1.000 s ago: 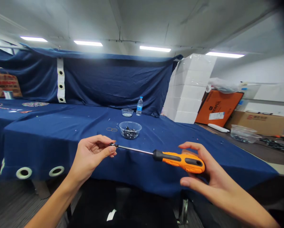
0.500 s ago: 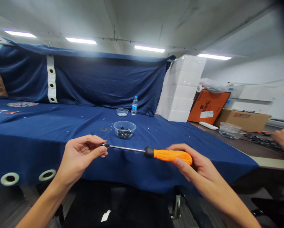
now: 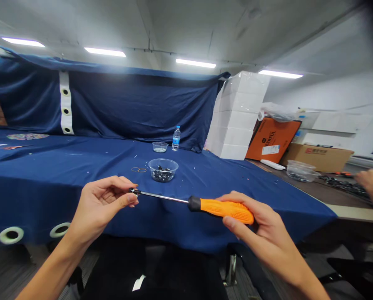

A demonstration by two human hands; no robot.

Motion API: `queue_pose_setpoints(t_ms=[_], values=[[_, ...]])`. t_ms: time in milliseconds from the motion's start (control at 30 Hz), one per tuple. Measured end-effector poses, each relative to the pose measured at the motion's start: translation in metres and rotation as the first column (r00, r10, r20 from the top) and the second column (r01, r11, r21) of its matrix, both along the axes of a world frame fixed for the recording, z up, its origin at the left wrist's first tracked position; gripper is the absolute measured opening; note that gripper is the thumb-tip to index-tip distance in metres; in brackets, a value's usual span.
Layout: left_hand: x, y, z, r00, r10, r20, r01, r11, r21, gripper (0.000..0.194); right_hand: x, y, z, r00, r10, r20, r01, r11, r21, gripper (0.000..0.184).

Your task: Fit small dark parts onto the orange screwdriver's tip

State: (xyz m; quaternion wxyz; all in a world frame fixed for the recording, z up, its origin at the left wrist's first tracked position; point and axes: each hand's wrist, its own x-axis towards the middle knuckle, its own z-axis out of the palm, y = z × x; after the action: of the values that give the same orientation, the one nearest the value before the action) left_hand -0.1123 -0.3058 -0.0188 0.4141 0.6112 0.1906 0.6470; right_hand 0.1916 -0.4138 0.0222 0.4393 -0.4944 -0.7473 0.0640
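My right hand (image 3: 258, 225) is closed around the orange handle of a screwdriver (image 3: 227, 208), whose shaft points left. Between the thumb and fingertips of my left hand (image 3: 107, 202) is a small dark part with a shiny bit (image 3: 134, 191); its exact kind is too small to make out. The screwdriver's tip meets this part at my left fingertips. Just beyond, on the blue cloth, a clear round plastic tub (image 3: 163, 171) holds many small black and shiny pieces.
Farther back stand a smaller clear tub (image 3: 160, 147) and a water bottle (image 3: 175, 138). Two thin rings (image 3: 138, 169) lie on the blue-covered table (image 3: 64, 158). At right are white boxes (image 3: 236, 116), an orange box (image 3: 272, 139), clear tubs (image 3: 302, 171) and another person's hand (image 3: 372, 185).
The screwdriver handle has turned, showing a different side, and my right-hand fingers have shifted on it. Both hands sit very slightly farther left; the tip stays at the small part.
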Motion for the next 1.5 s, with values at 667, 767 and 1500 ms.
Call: queue_pose_setpoints(t_ms=[667,767,1500], values=[[-0.003,-0.001,0.004,1.0,0.028,0.004,-0.028,1.0,0.005,0.012,-0.006,0.004,-0.006,0.986,0.04,-0.159,-0.076,0.972,-0.224,0.031],[-0.004,-0.002,0.005,0.999,0.029,0.017,-0.029,1.0,-0.011,0.013,-0.01,0.006,-0.013,0.984,0.128,-0.127,-0.145,0.98,-0.136,0.032],[-0.014,0.002,0.006,0.999,0.021,-0.04,-0.02,1.0,0.022,0.014,-0.024,0.015,-0.025,0.977,0.106,0.185,-0.165,0.926,0.339,0.034]])
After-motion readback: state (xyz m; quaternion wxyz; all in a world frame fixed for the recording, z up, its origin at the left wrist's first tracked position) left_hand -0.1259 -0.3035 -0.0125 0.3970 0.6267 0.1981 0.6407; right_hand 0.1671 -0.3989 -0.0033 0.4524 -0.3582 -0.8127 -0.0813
